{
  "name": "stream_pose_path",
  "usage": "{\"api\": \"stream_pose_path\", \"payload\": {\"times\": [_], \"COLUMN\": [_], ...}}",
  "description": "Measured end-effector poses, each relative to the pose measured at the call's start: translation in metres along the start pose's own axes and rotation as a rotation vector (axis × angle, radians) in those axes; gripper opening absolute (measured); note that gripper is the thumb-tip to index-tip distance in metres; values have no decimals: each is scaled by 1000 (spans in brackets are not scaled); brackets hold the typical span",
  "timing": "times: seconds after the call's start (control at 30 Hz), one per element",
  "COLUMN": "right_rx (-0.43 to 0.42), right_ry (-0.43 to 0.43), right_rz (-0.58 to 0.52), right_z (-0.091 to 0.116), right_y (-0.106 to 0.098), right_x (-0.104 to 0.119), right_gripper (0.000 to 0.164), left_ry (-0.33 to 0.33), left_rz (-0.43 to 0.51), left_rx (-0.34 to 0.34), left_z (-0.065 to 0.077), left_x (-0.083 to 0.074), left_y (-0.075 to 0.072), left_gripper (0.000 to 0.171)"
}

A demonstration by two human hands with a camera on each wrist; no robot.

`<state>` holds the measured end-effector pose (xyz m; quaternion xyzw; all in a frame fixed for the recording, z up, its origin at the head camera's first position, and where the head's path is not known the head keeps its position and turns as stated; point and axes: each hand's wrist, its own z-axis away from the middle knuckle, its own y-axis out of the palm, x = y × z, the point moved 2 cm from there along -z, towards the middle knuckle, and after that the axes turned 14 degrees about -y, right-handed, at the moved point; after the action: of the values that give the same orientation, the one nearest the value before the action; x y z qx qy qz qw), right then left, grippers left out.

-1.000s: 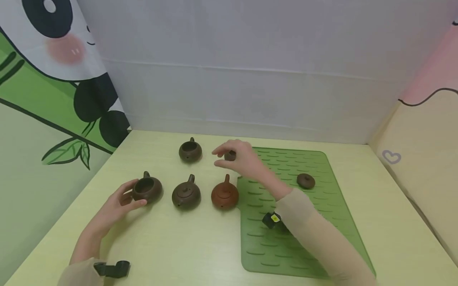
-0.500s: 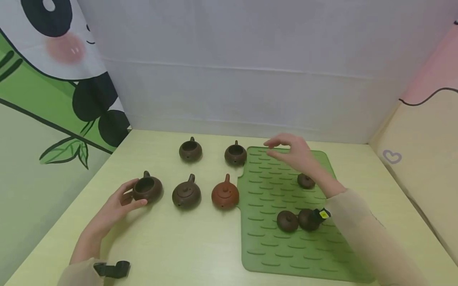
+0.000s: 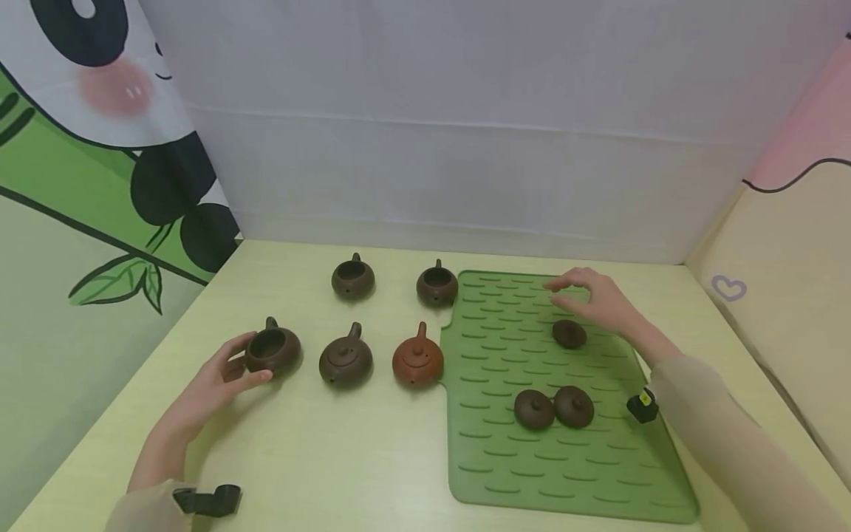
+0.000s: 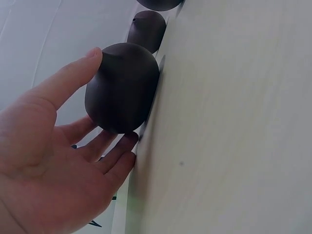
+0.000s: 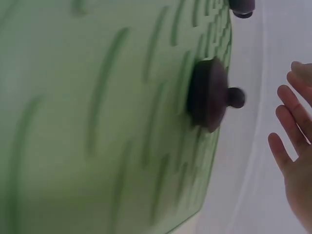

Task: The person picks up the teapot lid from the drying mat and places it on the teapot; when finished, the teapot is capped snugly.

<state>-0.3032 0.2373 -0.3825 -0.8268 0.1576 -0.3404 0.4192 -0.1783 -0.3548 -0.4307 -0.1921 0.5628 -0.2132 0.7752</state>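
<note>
At the left of the table, my left hand [image 3: 213, 380] holds a dark brown teapot [image 3: 281, 353] without a lid. The left wrist view shows the thumb on the spout side of this teapot [image 4: 122, 90] and the fingers on its other side. Above the green mat [image 3: 505, 465], my right hand [image 3: 598, 301] is held in the air with nothing between thumb and fingers. Just below it in the head view lies a dark teapot lid [image 3: 569, 335]. From the right wrist, that lid [image 5: 212, 95] shows its round knob, apart from the fingers [image 5: 292, 122].
Two more dark lids, one left [image 3: 534, 409] and one right [image 3: 574, 407], lie together lower on the mat. A lidded dark teapot [image 3: 346, 362] and a reddish-brown teapot [image 3: 417, 363] stand mid-table. Behind them are two lidless teapots, left [image 3: 353, 281] and right [image 3: 436, 287].
My right hand has moved from over the back right teapot rightward across the mat to near the far lid, uncovering the two front lids. My left hand has stayed on its teapot.
</note>
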Motion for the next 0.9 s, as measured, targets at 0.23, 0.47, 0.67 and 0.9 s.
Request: {"api": "stream_pose_path", "payload": {"times": [0.23, 0.47, 0.67, 0.9], "right_rx": [24, 61, 69, 101], "right_ry": [20, 48, 41, 7], "right_rz": [9, 16, 32, 73], "right_z": [34, 51, 53, 47], "right_y": [5, 8, 9, 2], "right_x": [-16, -23, -24, -22], "right_gripper": [31, 29, 20, 19], "left_ry": [-11, -13, -24, -18], "left_rz": [-4, -2, -5, -2], "left_rx": [4, 13, 11, 14], "left_z": [3, 5, 7, 11], "left_x": [-3, -4, -2, -5], "left_y": [-1, -2, -3, -4], "left_gripper": [90, 89, 90, 89]}}
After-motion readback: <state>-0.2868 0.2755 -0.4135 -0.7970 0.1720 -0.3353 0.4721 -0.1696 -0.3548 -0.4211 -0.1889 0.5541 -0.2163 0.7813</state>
